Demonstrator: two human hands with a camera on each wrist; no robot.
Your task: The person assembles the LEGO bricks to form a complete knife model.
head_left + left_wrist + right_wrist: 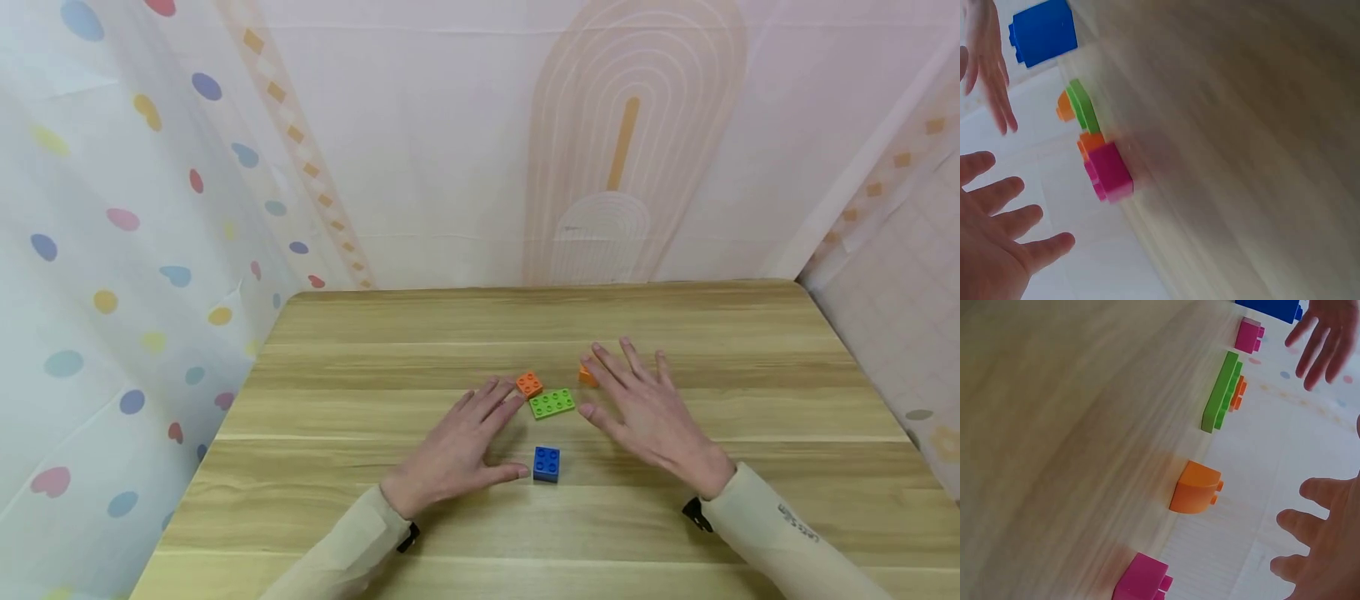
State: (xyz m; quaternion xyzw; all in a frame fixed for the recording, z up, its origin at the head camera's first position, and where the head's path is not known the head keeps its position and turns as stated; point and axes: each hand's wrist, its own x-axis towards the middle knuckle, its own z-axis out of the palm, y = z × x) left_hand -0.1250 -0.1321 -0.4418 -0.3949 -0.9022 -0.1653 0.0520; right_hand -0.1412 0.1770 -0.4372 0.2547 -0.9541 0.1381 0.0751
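Note:
My left hand (461, 446) hovers over the table with spread fingers, holding nothing. Its thumb tip comes close to a blue brick (546, 465), and its fingertips are near a flat green brick (552, 403) and an orange brick (528, 384) behind it. A pink brick (1113, 172) shows in the left wrist view but is hidden under this hand from the head. My right hand (651, 417), also spread and holding nothing, partly covers a second orange brick (586, 376), curved on one side. Another pink brick (1141, 578) stands near it in the right wrist view.
The wooden table (360, 333) reaches back to a patterned curtain (450, 150). A dotted curtain (135, 250) hangs along the left side, and another pale curtain (907, 242) on the right.

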